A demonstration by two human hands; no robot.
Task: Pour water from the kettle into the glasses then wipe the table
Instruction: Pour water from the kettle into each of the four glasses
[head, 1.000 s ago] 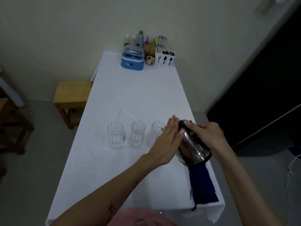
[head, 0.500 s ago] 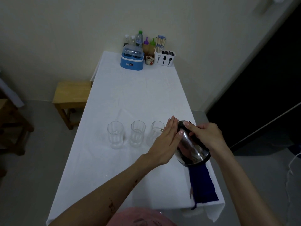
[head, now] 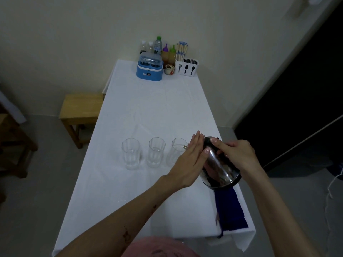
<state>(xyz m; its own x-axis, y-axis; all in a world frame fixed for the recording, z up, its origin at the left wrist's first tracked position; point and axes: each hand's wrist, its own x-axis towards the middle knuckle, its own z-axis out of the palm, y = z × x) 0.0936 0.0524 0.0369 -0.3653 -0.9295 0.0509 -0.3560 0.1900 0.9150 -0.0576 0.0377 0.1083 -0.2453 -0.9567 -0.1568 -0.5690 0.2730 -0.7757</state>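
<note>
Right hand [head: 234, 156] grips the tilted kettle [head: 219, 169] near the worktop's [head: 148, 108] right edge; left hand [head: 191, 160], open flat, steadies it.

No legible txt; fork/spatula/spoon icons on white caddy [head: 186, 68].

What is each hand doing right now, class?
Left hand: open, flat against the side of the tilted kettle.
Right hand: closed on the kettle's top, tipping it toward the nearest glass.

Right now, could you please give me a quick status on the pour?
Right hand grips tilted kettle; left hand flat against it. Spout at rightmost glass. Nothing in the way.
</note>
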